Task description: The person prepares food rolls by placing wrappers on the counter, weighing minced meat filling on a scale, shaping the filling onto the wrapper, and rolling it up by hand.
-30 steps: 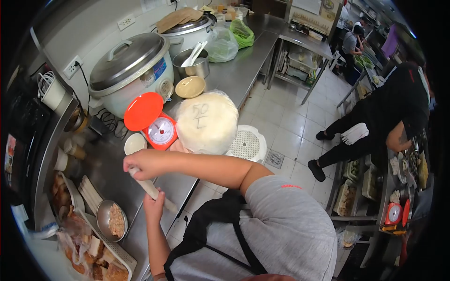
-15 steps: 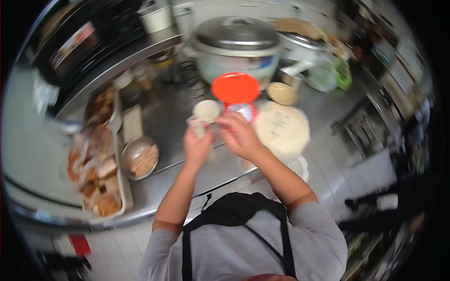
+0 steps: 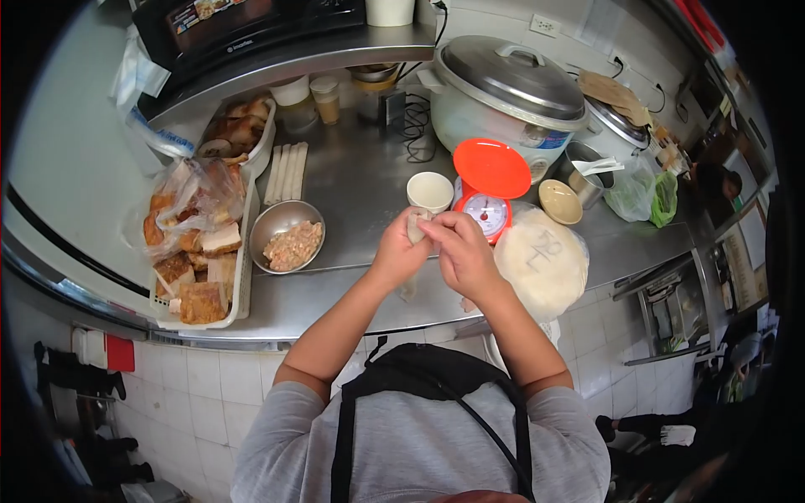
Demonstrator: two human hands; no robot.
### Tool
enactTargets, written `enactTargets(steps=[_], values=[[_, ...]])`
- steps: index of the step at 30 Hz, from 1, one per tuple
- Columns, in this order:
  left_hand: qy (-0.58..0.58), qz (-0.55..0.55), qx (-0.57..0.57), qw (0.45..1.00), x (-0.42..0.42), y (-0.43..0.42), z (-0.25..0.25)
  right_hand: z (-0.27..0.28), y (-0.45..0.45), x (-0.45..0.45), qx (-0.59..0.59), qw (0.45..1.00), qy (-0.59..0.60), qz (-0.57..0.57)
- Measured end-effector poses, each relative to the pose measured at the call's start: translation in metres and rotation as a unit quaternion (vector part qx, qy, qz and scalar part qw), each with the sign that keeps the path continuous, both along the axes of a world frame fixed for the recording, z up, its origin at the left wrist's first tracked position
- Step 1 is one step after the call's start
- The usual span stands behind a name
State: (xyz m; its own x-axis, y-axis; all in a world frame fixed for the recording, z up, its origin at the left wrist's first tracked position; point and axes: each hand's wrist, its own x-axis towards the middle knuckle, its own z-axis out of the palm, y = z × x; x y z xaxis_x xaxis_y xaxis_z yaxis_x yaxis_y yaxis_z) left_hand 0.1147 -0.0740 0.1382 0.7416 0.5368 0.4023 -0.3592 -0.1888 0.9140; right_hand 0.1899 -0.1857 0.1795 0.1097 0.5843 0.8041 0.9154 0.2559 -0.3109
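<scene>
Between my two hands is a pale, uncooked spring roll (image 3: 416, 226). My left hand (image 3: 397, 255) is closed around it, keeping it upright, with its top end showing. The fingers of my right hand (image 3: 466, 256) pinch at its side near the top. Just beyond my hands stands a small white bowl (image 3: 430, 193). Right of that is a red kitchen scale (image 3: 493, 168) with a round dial. A stack of round wrappers (image 3: 541, 261), marked with handwriting, lies beside my right wrist. To the left, a metal bowl (image 3: 262, 225) holds minced filling (image 3: 293, 245).
Several finished rolls (image 3: 287, 173) lie side by side behind the metal bowl. A white basket (image 3: 244, 277) of cooked meat pieces sits at the left. Behind are a large rice cooker (image 3: 503, 105), a small beige dish (image 3: 560, 202) and a metal cup (image 3: 591, 189).
My right fingers have moved from beside the white bowl's rim onto the roll. My left hand still holds the roll, now more upright. The view has shifted and sharpened.
</scene>
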Motion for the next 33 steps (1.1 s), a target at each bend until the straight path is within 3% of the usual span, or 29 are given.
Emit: enactTargets(steps=[3,6,9,12,15,18,21,24,27,33], values=[[0.038,-0.072,-0.028,0.996,-0.01,0.008,0.001,0.005,0.005,0.005,-0.027,0.999,-0.023,0.038],[0.057,-0.117,0.035,0.991,-0.022,0.012,0.014,0.026,0.01,0.003,-0.079,0.991,0.053,0.093],[0.1,-0.14,0.074,0.982,-0.03,0.014,0.021,0.044,0.012,0.003,-0.127,0.985,0.002,0.116],[0.099,-0.094,0.086,0.987,-0.037,0.011,0.029,0.04,0.011,0.005,-0.13,0.985,-0.035,0.112],[0.149,-0.017,0.118,0.982,-0.043,0.011,0.032,0.026,0.013,-0.006,-0.059,0.995,-0.037,0.072],[0.07,0.1,0.212,0.97,-0.043,0.009,0.021,0.016,0.014,-0.019,-0.03,0.994,0.073,0.077],[0.066,0.152,0.284,0.944,-0.043,0.008,0.021,0.0,0.022,-0.025,-0.021,0.981,0.182,0.067],[0.043,0.175,0.349,0.92,-0.042,0.014,0.018,-0.009,0.029,-0.036,-0.024,0.896,0.437,0.074],[0.042,0.171,0.354,0.919,-0.042,0.016,0.018,-0.01,0.031,-0.036,-0.023,0.925,0.377,0.051],[0.065,0.139,0.274,0.949,-0.046,0.014,0.018,-0.007,0.022,-0.021,-0.048,0.997,0.057,0.012]])
